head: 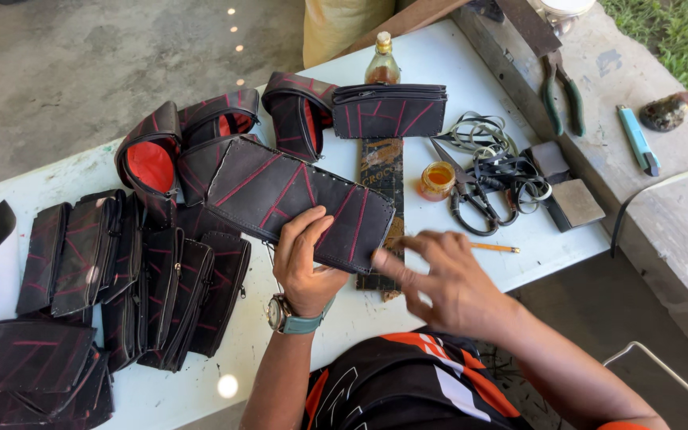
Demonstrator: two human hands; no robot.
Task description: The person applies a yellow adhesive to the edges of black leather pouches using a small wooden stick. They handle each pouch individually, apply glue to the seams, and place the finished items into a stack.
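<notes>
My left hand (306, 267) grips the near edge of a flat black pouch (300, 201) with red stitched lines, thumb on top and fingers curled under, holding it tilted over the white table (439, 64). A watch (280, 314) sits on that wrist. My right hand (443, 279) is just right of the pouch's lower corner, released, fingers spread, the forefinger tip touching or nearly touching that corner; it holds nothing.

Under the pouch and just beyond my right fingers lies a dark strip (382, 171), running away from me. Right of my right hand lies a pencil (494, 248). Farther out on that side are a small jar (437, 180) of amber stuff, scissors (468, 195) and a tangle of black bands (503, 159).

Beyond the pouch, well past my left hand, a zipped pouch (390, 111) lies flat, with a small bottle (382, 62) behind it and open, red-lined pouches (153, 155) to its left. Left of my left hand, finished pouches stand packed in rows (133, 275).

On the ledge far to my right lie pliers (560, 91) and a blue cutter (639, 140).
</notes>
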